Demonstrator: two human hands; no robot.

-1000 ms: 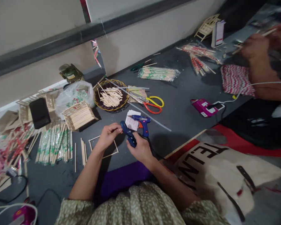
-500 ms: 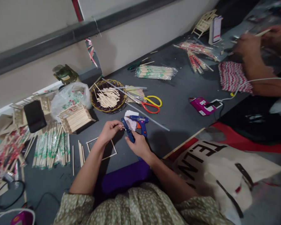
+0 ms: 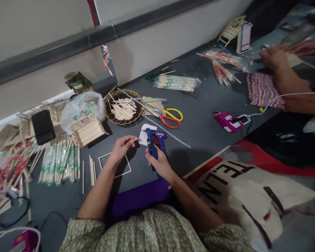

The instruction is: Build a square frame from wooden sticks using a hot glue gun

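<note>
My left hand [image 3: 124, 148] pinches a short wooden stick piece [image 3: 135, 139] between thumb and fingertips. In my right hand [image 3: 160, 161] is a blue hand cutter [image 3: 152, 148], its head pointing away from me and apart from the stick. Behind the cutter lies a blue glue gun [image 3: 161, 137] with a small red light, on white paper [image 3: 144, 134]. A square frame of thin sticks [image 3: 126, 172] rests on the table, partly hidden by my left forearm. Several loose sticks [image 3: 92, 169] lie left of that forearm.
A wicker basket [image 3: 107, 117] holds short stick pieces. Scissors [image 3: 170, 119], wrapped chopsticks [image 3: 177, 83] and a small stick model [image 3: 88, 131] lie beyond my hands. A phone [image 3: 43, 127] is at left. Another person's hands [image 3: 278, 56] work at far right, near a purple device [image 3: 227, 120].
My right hand has drawn the cutter to the right, away from the stick in my left hand. The left hand stays nearly in place. The view has shifted slightly.
</note>
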